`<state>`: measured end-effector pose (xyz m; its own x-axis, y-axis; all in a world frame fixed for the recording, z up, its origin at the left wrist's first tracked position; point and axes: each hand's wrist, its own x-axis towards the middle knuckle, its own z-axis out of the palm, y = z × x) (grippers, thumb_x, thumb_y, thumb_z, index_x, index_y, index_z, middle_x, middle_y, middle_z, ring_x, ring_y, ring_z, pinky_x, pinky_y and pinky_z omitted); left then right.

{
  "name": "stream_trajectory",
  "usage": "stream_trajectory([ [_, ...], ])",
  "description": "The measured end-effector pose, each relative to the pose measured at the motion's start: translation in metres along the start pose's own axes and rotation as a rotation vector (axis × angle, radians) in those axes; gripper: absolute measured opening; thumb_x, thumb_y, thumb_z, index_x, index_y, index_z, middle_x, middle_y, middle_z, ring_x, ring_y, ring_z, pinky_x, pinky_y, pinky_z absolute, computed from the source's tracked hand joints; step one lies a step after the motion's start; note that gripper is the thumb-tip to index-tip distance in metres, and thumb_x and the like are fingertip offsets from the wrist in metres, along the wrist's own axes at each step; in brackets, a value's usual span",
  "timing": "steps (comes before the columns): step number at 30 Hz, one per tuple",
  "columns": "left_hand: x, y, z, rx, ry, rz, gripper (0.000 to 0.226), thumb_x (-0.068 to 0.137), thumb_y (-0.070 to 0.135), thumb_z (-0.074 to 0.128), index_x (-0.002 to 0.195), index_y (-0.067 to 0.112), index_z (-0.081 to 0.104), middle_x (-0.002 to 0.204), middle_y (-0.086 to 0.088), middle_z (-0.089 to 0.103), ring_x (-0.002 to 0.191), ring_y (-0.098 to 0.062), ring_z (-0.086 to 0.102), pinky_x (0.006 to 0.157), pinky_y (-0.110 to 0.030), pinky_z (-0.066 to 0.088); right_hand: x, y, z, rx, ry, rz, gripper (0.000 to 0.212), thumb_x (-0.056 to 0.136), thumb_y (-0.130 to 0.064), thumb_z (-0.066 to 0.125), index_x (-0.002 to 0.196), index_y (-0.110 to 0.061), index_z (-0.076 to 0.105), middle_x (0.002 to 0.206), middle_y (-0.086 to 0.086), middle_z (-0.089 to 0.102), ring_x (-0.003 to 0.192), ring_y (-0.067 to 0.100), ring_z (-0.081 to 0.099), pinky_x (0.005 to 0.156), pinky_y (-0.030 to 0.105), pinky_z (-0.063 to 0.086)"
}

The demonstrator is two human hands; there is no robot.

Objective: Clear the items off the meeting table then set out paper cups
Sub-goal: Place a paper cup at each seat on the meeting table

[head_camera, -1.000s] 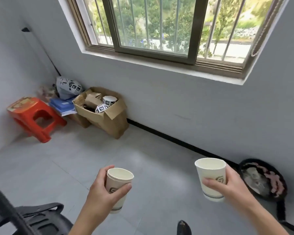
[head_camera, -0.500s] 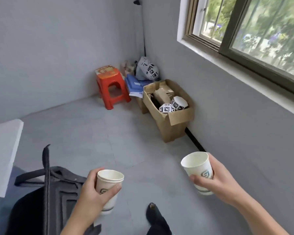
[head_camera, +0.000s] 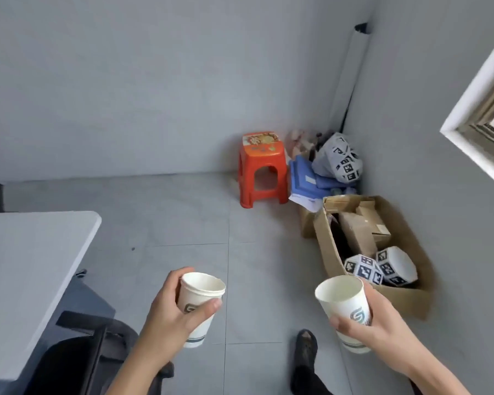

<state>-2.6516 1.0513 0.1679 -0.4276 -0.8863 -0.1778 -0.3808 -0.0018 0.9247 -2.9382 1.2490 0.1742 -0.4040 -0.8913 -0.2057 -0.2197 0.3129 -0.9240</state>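
My left hand (head_camera: 171, 317) grips a white paper cup stack (head_camera: 201, 295) with a grey logo; a doubled rim shows at its top. My right hand (head_camera: 382, 326) holds a single white paper cup (head_camera: 345, 303) of the same kind, upright and empty. Both are held above the grey floor. The white meeting table (head_camera: 26, 280) fills the left side, its corner pointing toward the middle of the view. Its visible top is bare.
A black office chair (head_camera: 77, 354) stands by the table at lower left. A red plastic stool (head_camera: 261, 169) sits near the far wall. An open cardboard box (head_camera: 377, 252) with marker-covered cubes lies by the right wall. My shoe (head_camera: 305, 349) is on the floor.
The view has swung left: the window has slid almost out at the right and the white table has come in at the left. Both hands still hold their cups.
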Motion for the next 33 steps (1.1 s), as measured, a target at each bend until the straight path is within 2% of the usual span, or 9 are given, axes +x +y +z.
stream_trajectory([
  [2, 0.036, -0.001, -0.004, -0.009, 0.089, -0.033, 0.074, 0.044, 0.058, 0.082, 0.110, 0.041, 0.054, 0.105, 0.009, 0.068, 0.096, -0.004, 0.065, 0.081, -0.027, 0.051, 0.064, -0.001, -0.008, -0.034, -0.052, -0.026, 0.056, 0.058, -0.062, 0.083, 0.104, -0.041, 0.059, 0.090, 0.000, 0.069, 0.078, 0.018, 0.068, 0.068, 0.029, 0.055],
  [5, 0.087, 0.007, -0.008, -0.029, 0.191, -0.067, 0.073, 0.043, 0.056, 0.081, 0.109, 0.041, 0.054, 0.105, 0.007, 0.069, 0.096, -0.005, 0.065, 0.077, -0.022, 0.049, 0.159, -0.014, -0.018, -0.028, -0.136, -0.060, 0.055, 0.055, -0.063, 0.083, 0.101, -0.044, 0.059, 0.090, 0.000, 0.070, 0.078, 0.018, 0.067, 0.068, 0.029, 0.055],
  [8, 0.130, 0.026, -0.017, -0.010, 0.262, -0.072, 0.065, 0.047, 0.056, 0.081, 0.106, 0.047, 0.054, 0.105, 0.017, 0.068, 0.093, -0.001, 0.066, 0.070, -0.013, 0.051, 0.248, -0.047, -0.014, -0.017, -0.231, -0.082, 0.056, 0.052, -0.063, 0.083, 0.098, -0.041, 0.062, 0.087, 0.002, 0.069, 0.074, 0.012, 0.065, 0.067, 0.027, 0.052],
  [11, 0.155, 0.028, -0.035, -0.038, 0.415, -0.135, 0.068, 0.048, 0.056, 0.081, 0.109, 0.041, 0.055, 0.103, 0.019, 0.068, 0.091, 0.001, 0.066, 0.070, -0.016, 0.050, 0.329, -0.084, 0.006, -0.072, -0.421, -0.131, 0.046, 0.056, -0.050, 0.083, 0.095, -0.038, 0.062, 0.082, 0.007, 0.066, 0.065, 0.010, 0.060, 0.058, 0.029, 0.051],
  [16, 0.167, 0.005, -0.068, -0.105, 0.651, -0.282, 0.062, 0.047, 0.054, 0.083, 0.103, 0.052, 0.057, 0.106, 0.018, 0.068, 0.091, -0.002, 0.067, 0.079, -0.029, 0.053, 0.430, -0.129, 0.076, -0.171, -0.653, -0.207, 0.048, 0.058, -0.044, 0.082, 0.098, -0.032, 0.059, 0.074, -0.007, 0.066, 0.058, 0.008, 0.060, 0.050, 0.024, 0.052],
  [21, 0.212, -0.029, -0.125, -0.162, 0.819, -0.369, 0.071, 0.042, 0.057, 0.083, 0.107, 0.044, 0.057, 0.107, 0.004, 0.066, 0.088, -0.002, 0.065, 0.071, -0.022, 0.050, 0.501, -0.157, 0.171, -0.209, -0.811, -0.251, 0.056, 0.056, -0.044, 0.081, 0.104, -0.032, 0.057, 0.076, -0.013, 0.068, 0.057, 0.003, 0.060, 0.049, 0.015, 0.047],
  [24, 0.251, -0.036, -0.170, -0.166, 0.862, -0.379, 0.069, 0.043, 0.059, 0.082, 0.105, 0.043, 0.056, 0.102, 0.003, 0.068, 0.085, -0.004, 0.065, 0.067, -0.021, 0.051, 0.535, -0.186, 0.221, -0.245, -0.888, -0.278, 0.060, 0.056, -0.047, 0.082, 0.109, -0.034, 0.056, 0.088, -0.011, 0.070, 0.071, 0.006, 0.066, 0.061, 0.018, 0.054],
  [29, 0.308, -0.030, -0.255, -0.170, 0.893, -0.336, 0.067, 0.049, 0.058, 0.083, 0.107, 0.048, 0.052, 0.101, 0.012, 0.068, 0.089, -0.006, 0.067, 0.073, -0.025, 0.055, 0.599, -0.243, 0.294, -0.274, -0.943, -0.312, 0.059, 0.055, -0.048, 0.081, 0.108, -0.034, 0.057, 0.088, -0.007, 0.070, 0.073, 0.011, 0.066, 0.063, 0.018, 0.055],
  [33, 0.315, -0.038, -0.304, -0.174, 0.994, -0.373, 0.070, 0.049, 0.061, 0.082, 0.111, 0.048, 0.050, 0.102, 0.026, 0.065, 0.091, 0.002, 0.064, 0.070, -0.018, 0.052, 0.638, -0.270, 0.359, -0.288, -1.017, -0.314, 0.066, 0.051, -0.055, 0.078, 0.109, -0.029, 0.060, 0.088, -0.005, 0.072, 0.075, 0.011, 0.069, 0.062, 0.018, 0.054],
])
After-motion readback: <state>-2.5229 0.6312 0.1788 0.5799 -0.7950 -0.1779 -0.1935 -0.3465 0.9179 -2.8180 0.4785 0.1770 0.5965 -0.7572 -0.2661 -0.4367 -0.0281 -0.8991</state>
